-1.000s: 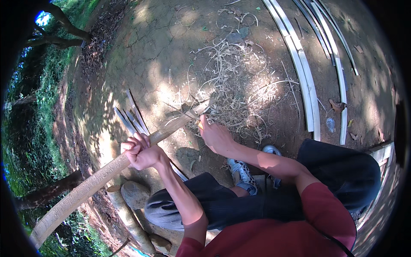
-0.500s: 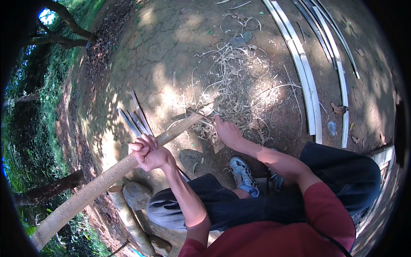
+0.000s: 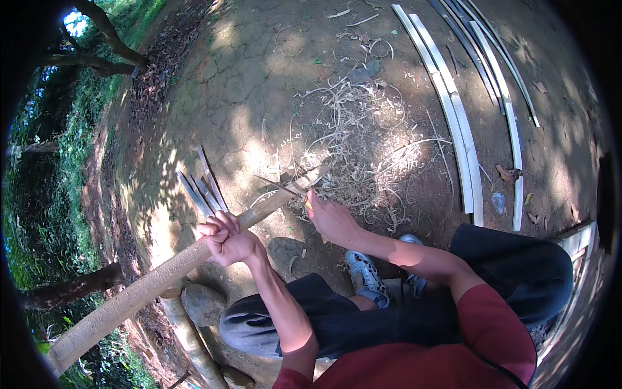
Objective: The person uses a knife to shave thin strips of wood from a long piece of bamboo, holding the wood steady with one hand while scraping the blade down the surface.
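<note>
A long pale wooden pole slants from the lower left up toward the middle of the view. My left hand is closed around it partway along, fingers curled over its top. In my right hand is a knife, its thin dark blade lying across the pole close to the far end. The fist covers most of the knife's handle. Curly pale wood shavings are heaped on the ground just beyond the pole's tip.
Long pale split strips lie on the earth to the right, beside darker strips. Short strips stick out beyond my left hand. Rocks and a log are at the lower left. Trees border the left side.
My right hand has drawn the knife back along the pole, leftward and nearer my left hand. My left hand keeps its grip and the pole has hardly shifted.
</note>
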A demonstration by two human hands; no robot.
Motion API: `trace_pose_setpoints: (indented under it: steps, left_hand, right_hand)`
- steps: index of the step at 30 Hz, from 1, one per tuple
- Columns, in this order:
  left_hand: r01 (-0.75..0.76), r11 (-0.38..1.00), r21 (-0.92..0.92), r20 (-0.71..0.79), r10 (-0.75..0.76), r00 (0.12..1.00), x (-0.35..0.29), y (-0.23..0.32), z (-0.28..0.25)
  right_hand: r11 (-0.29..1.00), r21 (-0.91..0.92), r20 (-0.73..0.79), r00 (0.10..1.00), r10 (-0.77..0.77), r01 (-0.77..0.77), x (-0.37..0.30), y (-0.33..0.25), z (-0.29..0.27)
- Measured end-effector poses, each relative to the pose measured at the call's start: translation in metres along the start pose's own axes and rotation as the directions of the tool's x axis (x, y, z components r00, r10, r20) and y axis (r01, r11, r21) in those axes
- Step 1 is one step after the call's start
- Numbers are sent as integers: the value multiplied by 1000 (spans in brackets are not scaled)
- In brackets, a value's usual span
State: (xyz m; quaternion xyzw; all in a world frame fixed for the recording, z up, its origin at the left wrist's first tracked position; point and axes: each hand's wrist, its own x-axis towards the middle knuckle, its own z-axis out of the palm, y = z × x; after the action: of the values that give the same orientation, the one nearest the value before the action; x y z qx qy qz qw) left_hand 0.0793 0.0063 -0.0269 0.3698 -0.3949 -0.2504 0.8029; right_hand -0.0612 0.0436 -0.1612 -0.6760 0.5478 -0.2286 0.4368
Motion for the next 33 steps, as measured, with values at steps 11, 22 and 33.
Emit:
trace_pose_setpoints:
  steps: [11, 22, 33]
  left_hand:
    - [0, 999, 33, -34, 1, 999, 2, -3, 2]
    - [-6, 999, 40, -28, 7, 1000, 4, -6, -4]
    - [76, 996, -51, 153, -67, 986, 9, -2, -9]
  right_hand:
    - [998, -56, 14, 1000, -21, 22, 2, 25, 12]
    - [983, 163, -94, 990, 104, -87, 2, 39, 28]
    - [985, 63, 10, 987, 162, -162, 16, 81, 35]
